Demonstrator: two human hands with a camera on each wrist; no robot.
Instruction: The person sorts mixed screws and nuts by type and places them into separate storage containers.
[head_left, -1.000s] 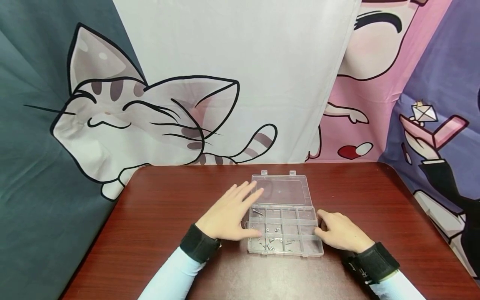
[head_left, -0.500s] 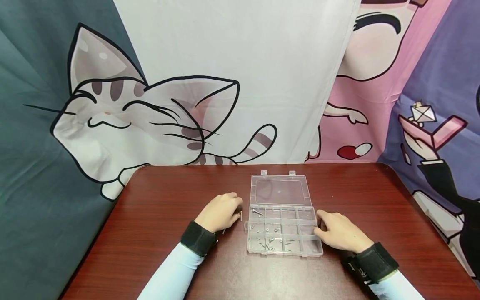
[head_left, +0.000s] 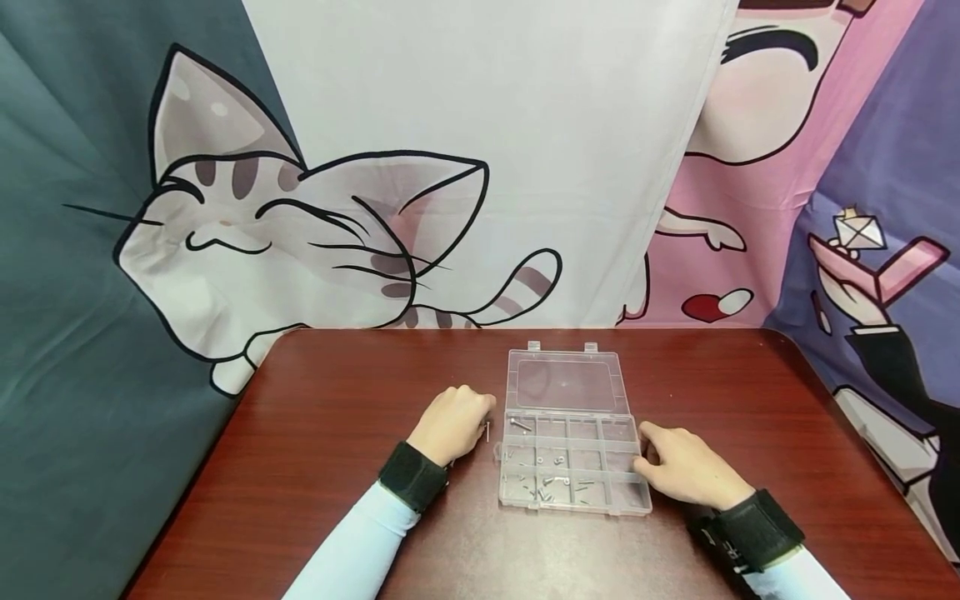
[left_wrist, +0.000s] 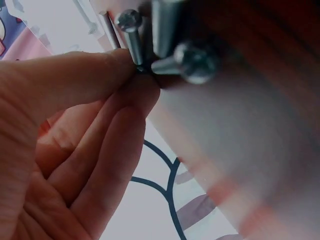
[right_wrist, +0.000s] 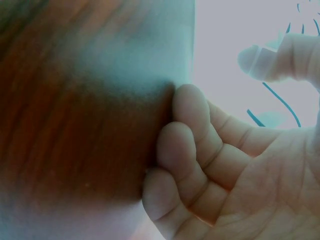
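In the head view my left hand (head_left: 452, 423) is on the table just left of the clear compartment box (head_left: 576, 507). In the left wrist view the thumb and index fingertips pinch together at the end of a small metal screw (left_wrist: 133, 42), with a glint of metal between them. Several other screws lie close by, one of them a blurred round-headed screw (left_wrist: 196, 62). My right hand (head_left: 688, 462) rests at the box's right edge. Its fingers are loosely bent, fingertips on the table, thumb apart from them, and nothing shows in its grasp.
The box's hinged lid (head_left: 564, 382) lies folded back, away from me. Small screws and nuts (head_left: 551, 482) sit in several left and middle compartments. A brown tabletop (head_left: 337, 392) extends around, with a printed cloth (head_left: 510, 100) hanging behind its far edge.
My left hand has come from over the box's left side, fingers spread, down to the screws on the table left of it, its fingers now drawn together. The right hand stays put.
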